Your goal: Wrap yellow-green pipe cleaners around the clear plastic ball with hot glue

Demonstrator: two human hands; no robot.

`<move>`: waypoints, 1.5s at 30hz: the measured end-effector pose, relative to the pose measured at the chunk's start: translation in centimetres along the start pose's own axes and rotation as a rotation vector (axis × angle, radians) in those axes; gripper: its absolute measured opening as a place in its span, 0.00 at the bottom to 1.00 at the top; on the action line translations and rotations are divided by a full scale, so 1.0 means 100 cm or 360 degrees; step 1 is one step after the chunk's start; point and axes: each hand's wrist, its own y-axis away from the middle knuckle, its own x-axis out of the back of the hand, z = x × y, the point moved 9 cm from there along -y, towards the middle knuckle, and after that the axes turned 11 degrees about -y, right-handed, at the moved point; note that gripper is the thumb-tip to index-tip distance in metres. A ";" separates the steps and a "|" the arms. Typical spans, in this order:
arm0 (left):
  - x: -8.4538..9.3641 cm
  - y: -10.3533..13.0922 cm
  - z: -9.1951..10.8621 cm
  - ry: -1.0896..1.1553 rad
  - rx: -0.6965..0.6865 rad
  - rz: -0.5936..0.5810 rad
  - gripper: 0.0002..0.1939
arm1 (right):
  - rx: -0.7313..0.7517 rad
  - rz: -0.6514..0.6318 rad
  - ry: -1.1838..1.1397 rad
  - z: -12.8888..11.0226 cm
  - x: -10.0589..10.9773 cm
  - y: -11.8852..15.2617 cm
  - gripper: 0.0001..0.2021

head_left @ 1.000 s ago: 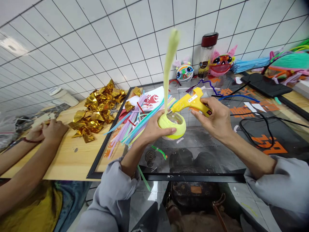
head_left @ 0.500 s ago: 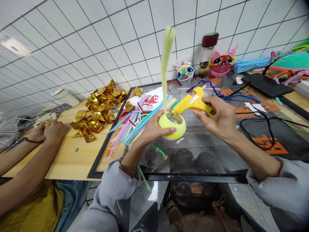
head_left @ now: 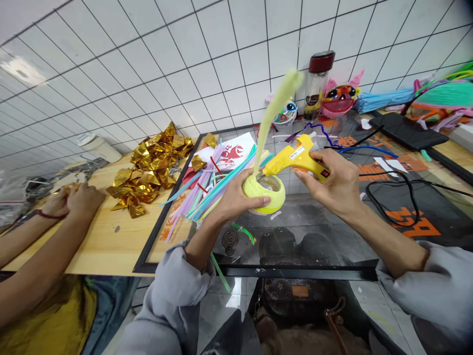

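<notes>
The upper end of the pale yellow strip has swung right and lower since the previous frame; the bowl and glue gun are nearly unmoved. Far left, a co-worker's hands rest near the gold foil. The pipe-cleaner bundle lies beside the left hand. The left forearm extends up and right; the fingers clasp the yellow bowl, thumb across its near side. The bowl is over the desk, opening upward; clearance beneath cannot be determined. Open glass lies between bowl and front edge. The strip's long axis rises from the left rim, leaning right. The glue gun points left and down, nozzle at the strip's base. The right hand, forearm angled up and left, grips its handle. The black cable loops at right.
</notes>
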 end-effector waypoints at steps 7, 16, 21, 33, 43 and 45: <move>0.001 0.000 0.003 -0.0038 -0.0065 0.0013 0.38 | 0.0015 0.0042 0.0024 0.000 0.000 0.001 0.12; 0.000 0.001 0.005 -0.0049 -0.0063 0.0000 0.40 | 0.0013 0.0057 0.0094 0.004 -0.002 0.004 0.12; 0.000 0.001 0.004 -0.0065 -0.0058 0.0007 0.39 | -0.0006 0.0042 0.0083 0.005 -0.003 0.004 0.12; 0.001 0.000 0.004 -0.0056 -0.0054 0.0006 0.41 | -0.0034 0.0023 0.0037 0.007 -0.001 0.002 0.12; 0.001 0.000 0.002 -0.0036 -0.0056 0.0017 0.40 | -0.0021 0.0018 -0.0033 0.005 0.001 -0.001 0.14; 0.000 0.000 0.002 -0.0018 -0.0058 0.0001 0.40 | -0.0017 0.0015 -0.0045 0.004 0.002 -0.002 0.14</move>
